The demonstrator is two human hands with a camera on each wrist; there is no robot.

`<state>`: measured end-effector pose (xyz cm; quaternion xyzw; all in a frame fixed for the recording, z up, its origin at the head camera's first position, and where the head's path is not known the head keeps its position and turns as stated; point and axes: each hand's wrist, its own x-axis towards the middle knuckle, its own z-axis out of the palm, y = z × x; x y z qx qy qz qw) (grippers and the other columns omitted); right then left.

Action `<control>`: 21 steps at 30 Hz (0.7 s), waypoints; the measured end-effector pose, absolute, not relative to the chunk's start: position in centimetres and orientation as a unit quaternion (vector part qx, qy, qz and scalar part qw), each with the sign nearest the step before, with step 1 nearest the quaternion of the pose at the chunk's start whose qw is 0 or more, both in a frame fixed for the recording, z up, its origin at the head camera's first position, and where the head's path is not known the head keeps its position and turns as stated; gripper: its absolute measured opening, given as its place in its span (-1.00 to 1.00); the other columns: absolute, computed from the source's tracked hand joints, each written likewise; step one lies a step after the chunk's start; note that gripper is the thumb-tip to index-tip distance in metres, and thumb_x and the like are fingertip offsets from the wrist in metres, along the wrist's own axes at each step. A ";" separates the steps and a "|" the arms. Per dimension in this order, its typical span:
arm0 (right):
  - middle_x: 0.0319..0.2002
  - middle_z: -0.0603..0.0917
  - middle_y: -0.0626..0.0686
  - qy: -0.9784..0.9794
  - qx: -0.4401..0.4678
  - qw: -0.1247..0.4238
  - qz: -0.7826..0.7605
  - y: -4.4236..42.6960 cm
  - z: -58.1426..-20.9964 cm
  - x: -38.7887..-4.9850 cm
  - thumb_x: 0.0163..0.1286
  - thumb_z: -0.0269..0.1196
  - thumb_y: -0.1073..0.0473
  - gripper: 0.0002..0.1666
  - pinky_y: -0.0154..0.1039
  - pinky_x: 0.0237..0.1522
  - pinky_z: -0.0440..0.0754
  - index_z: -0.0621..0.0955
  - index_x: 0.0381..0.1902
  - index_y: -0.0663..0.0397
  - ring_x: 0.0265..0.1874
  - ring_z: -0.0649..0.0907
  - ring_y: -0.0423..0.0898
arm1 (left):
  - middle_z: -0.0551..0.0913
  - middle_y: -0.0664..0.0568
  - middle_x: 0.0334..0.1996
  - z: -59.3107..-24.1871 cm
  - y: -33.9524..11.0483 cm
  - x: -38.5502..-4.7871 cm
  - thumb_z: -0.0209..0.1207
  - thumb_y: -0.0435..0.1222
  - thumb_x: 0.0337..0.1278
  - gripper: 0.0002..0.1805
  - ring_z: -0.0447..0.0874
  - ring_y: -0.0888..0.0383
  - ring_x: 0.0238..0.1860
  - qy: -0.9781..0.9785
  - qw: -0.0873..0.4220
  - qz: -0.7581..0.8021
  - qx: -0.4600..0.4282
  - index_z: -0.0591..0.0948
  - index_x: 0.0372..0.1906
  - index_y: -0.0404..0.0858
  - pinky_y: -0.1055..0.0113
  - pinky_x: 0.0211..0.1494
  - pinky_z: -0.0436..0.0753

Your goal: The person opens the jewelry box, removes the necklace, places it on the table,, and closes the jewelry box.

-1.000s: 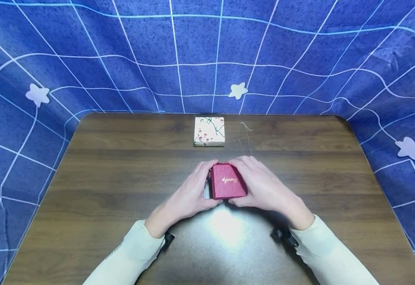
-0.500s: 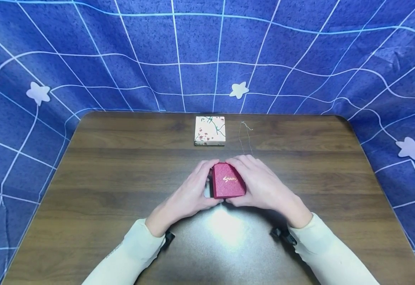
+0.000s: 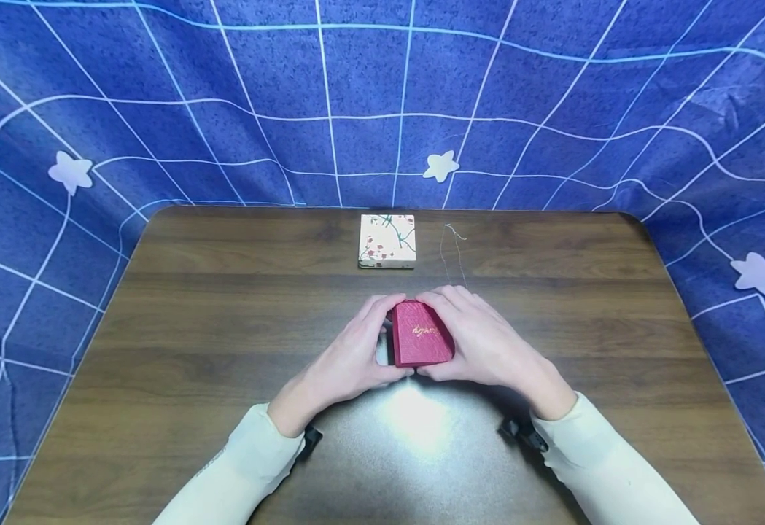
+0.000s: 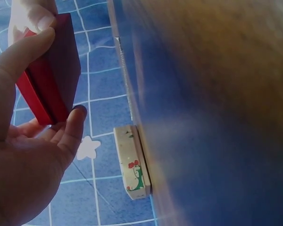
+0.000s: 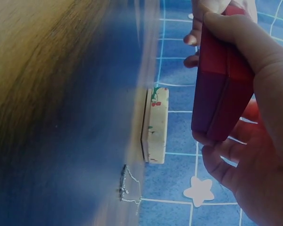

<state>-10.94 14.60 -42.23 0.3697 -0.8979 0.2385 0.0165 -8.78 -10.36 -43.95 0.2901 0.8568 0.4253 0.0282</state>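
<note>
One textured red box [image 3: 423,338] with gold cursive lettering [image 3: 425,330]

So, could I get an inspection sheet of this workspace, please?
Surface: brown wood-grain table, shiny toward the near side.
Job's things: squarish crimson textured box with gold lettering, raised off the table.
Clutter: square white flower-patterned box near the far edge; thin silvery chain to its right.
Hands: left hand and right hand hold the crimson box, one from each side.
Cables: nothing seen on the table.
Surroundings: blue cloth with white lines and stars, behind and beside the table.
</note>
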 end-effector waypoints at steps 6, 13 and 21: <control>0.16 0.59 -0.01 -0.894 0.372 0.010 0.249 14.6 -42.3 -11.0 -0.08 0.67 -0.24 0.14 -0.01 0.20 0.54 0.47 0.40 0.04 0.11 0.52 -0.07 | 0.44 -0.03 0.34 -44.0 -10.4 -8.7 0.70 -0.31 -0.17 0.14 0.57 0.12 0.15 0.861 0.031 0.420 0.284 0.28 0.56 -0.24 0.10 0.30 0.63; 0.19 0.58 -0.02 -0.887 0.374 0.014 0.270 14.5 -42.4 -11.0 -0.10 0.68 -0.21 0.13 -0.01 0.17 0.52 0.47 0.39 0.03 0.11 0.50 -0.08 | 0.46 -0.05 0.29 -43.8 -10.4 -8.7 0.70 -0.31 -0.18 0.15 0.60 0.09 0.09 0.858 0.036 0.430 0.279 0.27 0.55 -0.25 0.05 0.23 0.67; 0.19 0.58 -0.02 -0.886 0.373 0.018 0.274 14.4 -42.5 -11.0 -0.10 0.68 -0.22 0.13 -0.01 0.16 0.51 0.47 0.39 0.03 0.11 0.49 -0.08 | 0.46 -0.04 0.29 -43.8 -10.4 -8.7 0.69 -0.33 -0.17 0.15 0.63 0.08 0.07 0.855 0.047 0.439 0.274 0.26 0.56 -0.24 0.03 0.21 0.68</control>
